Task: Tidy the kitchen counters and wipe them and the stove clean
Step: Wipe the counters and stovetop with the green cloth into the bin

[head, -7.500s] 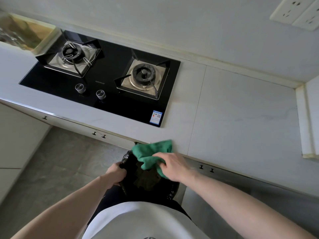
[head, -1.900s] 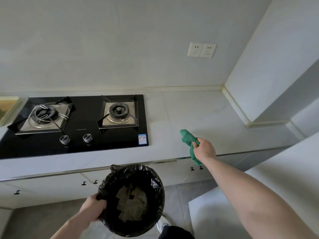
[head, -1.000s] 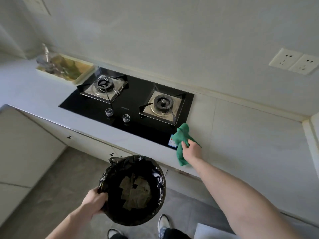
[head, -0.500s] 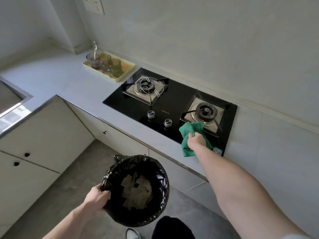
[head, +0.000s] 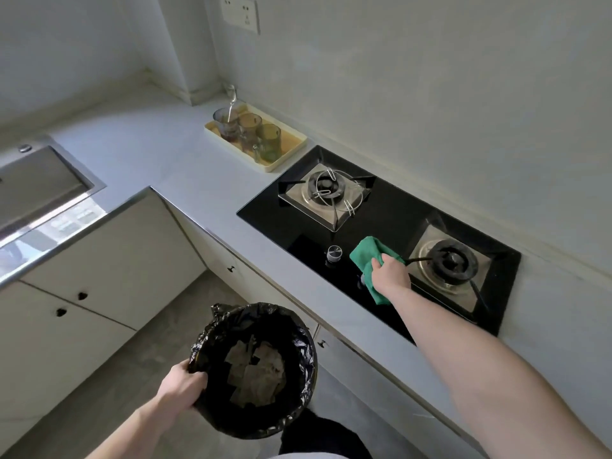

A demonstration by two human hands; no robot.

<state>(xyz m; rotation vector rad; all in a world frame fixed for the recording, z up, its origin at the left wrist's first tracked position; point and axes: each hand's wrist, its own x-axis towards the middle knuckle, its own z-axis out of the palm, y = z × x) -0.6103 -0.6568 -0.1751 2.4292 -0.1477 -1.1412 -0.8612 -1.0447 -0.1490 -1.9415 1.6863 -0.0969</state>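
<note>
— So, where is the cloth sitting at this moment?

— The crumpled green microfibre cloth (head: 366, 260) is lying on the black glass two-burner gas stove (head: 390, 220), between the two burners and just beside the round silver control knob (head: 333, 252). The right hand (head: 390, 274) is pressing down on it, fingers curling over the fabric and bunching it against the glass.

— And the other hand?

— The left hand (head: 183, 384) is gripping the rim of the round bin lined with a black plastic bag (head: 298, 329), fingers wrapping over the edge. The bin is hanging out in front of the pale cabinet doors (head: 109, 260), below counter level, with flat scraps of paper (head: 255, 369) lying at the bottom.

— Anything else on the pale grey stone counter (head: 159, 154)?

— A cream rectangular tray (head: 291, 150) is sitting just beside the stove's far corner, against the wall, carrying three tinted glass cups (head: 251, 127); a spoon (head: 231, 101) is standing in the farthest one. A steel sink (head: 39, 183) is showing at the left edge, well apart from the stove.
</note>
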